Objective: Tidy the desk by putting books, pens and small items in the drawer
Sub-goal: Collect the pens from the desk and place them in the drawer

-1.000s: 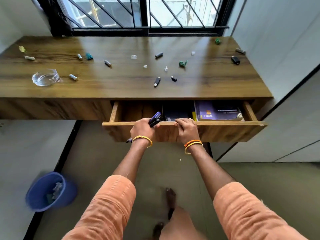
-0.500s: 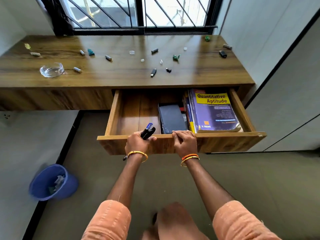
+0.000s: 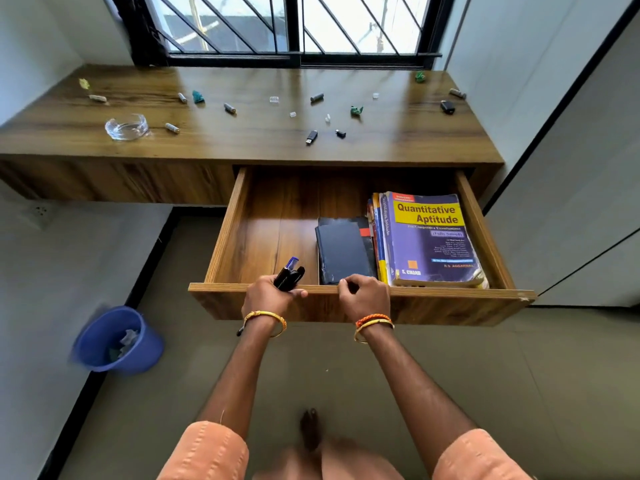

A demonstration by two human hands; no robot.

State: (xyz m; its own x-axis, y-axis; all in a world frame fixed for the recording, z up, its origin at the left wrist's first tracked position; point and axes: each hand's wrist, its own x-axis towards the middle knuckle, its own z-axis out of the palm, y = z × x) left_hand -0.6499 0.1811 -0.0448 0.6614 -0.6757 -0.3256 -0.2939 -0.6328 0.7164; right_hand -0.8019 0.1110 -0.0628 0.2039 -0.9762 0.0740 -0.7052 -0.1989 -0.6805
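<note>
The left hand (image 3: 268, 296) is gripping a bunch of pens (image 3: 289, 277) over the drawer (image 3: 450, 292) front; the right hand (image 3: 363, 297) is curling its fingers on that edge beside the books (image 3: 429, 237).

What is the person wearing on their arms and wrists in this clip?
Short orange sleeves with faint stitched lines end above the elbows; the forearms are bare. The left hand has a yellow-orange bangle at its wrist; the right hand has an orange braided band and a thin gold bangle.

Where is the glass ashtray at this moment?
In the head view, the glass ashtray sits on the desk's left side, beside a small battery.
</note>
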